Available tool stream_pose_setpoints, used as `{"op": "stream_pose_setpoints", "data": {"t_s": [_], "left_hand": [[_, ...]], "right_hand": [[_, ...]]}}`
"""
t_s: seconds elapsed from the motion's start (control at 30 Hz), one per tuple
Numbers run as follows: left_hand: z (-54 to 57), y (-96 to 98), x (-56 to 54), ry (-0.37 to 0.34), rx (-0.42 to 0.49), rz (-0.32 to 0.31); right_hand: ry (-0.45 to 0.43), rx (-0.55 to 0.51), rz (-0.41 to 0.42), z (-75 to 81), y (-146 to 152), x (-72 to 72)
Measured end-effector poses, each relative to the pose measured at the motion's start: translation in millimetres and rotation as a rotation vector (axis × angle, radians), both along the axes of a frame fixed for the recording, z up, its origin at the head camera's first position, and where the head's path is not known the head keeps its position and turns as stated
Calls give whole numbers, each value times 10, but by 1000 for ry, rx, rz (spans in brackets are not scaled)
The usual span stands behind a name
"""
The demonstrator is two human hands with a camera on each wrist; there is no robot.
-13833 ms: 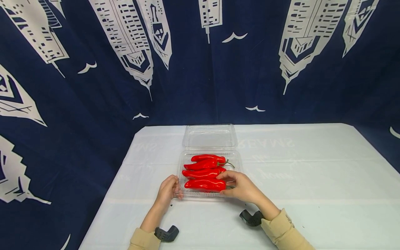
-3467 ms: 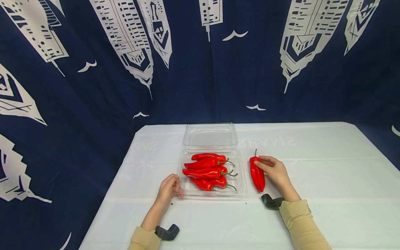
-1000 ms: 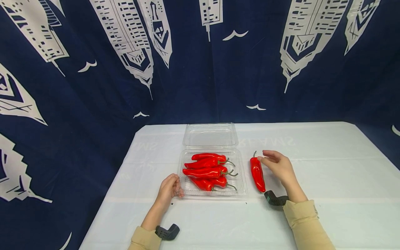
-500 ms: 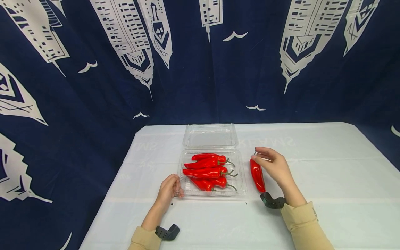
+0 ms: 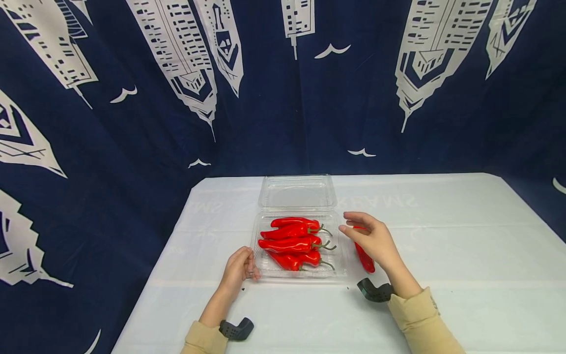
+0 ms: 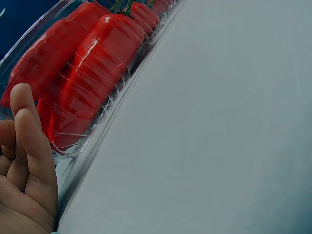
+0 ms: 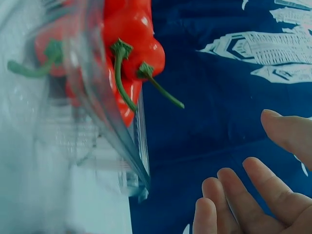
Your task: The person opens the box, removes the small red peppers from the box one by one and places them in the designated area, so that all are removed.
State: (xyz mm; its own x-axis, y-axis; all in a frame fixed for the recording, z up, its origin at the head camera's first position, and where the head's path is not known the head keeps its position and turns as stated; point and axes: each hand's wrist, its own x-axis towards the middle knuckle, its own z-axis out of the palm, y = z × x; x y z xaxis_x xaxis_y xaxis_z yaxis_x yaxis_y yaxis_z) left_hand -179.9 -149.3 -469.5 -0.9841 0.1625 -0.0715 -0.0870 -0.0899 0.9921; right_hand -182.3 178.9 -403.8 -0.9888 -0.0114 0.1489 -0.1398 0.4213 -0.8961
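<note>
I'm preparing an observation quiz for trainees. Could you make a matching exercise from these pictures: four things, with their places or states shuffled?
1. left hand
2. right hand
3. lid
4. lone pepper

A. folded open
B. lying on the table, right of the container
C. at the container's left side
D. holding nothing, fingers apart

Pairs: 1-C, 2-D, 3-A, 4-B

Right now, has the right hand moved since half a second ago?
Yes: in the head view, the right hand has moved left, closer to the unmoved clear container.
</note>
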Motion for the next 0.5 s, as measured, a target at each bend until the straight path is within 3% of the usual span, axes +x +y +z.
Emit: {"op": "stream_pose_setpoints", "data": {"t_s": [0.17, 0.5], "left_hand": [[30, 1, 15, 5, 4, -11], [-106, 2, -29, 20, 14, 33]], "right_hand": [[27, -13, 19, -27, -77, 11], [70, -52, 85, -86, -237, 26]]}}
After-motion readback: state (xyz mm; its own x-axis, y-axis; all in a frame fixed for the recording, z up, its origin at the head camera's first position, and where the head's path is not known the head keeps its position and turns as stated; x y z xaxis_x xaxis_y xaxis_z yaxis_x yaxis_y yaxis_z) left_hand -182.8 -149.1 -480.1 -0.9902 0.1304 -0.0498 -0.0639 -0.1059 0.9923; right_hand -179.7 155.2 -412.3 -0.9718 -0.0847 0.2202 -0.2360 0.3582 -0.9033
